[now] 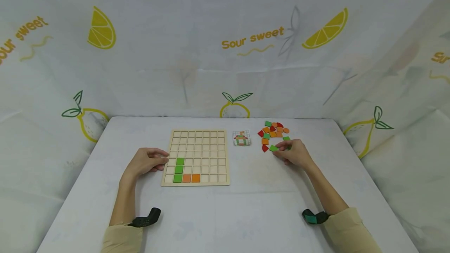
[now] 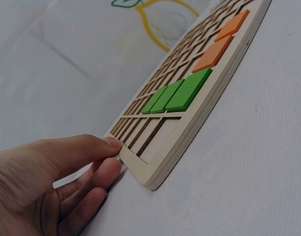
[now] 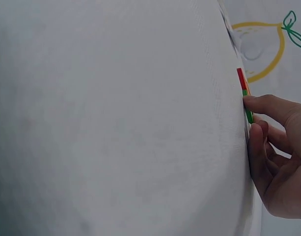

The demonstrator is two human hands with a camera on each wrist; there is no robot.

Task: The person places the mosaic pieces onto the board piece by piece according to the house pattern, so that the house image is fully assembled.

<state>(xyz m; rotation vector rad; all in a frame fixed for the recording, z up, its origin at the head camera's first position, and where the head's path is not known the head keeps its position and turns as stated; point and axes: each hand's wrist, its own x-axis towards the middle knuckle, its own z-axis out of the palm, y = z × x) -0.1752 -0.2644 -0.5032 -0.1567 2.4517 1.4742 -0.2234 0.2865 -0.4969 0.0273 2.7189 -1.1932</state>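
A square wooden grid board (image 1: 197, 184) lies flat on the table. Three green tiles (image 1: 179, 169) form a column in it, with two orange tiles (image 1: 191, 178) beside the lowest one. At the board's left edge, my left hand (image 1: 147, 162) pinches the rim; the left wrist view has one digit over the edge and curled fingers beside it. To the right, my right hand (image 1: 294, 154) pinches a green tile (image 1: 273, 148) between thumb and fingers, low at the table. In the right wrist view that green tile (image 3: 249, 116) shows edge-on at the fingertips.
Several loose red, orange and green pieces (image 1: 276, 134) lie in a cluster just beyond my right hand. Between cluster and board sits a small pattern card (image 1: 241, 138). A white cloth with lemon prints hangs behind the table.
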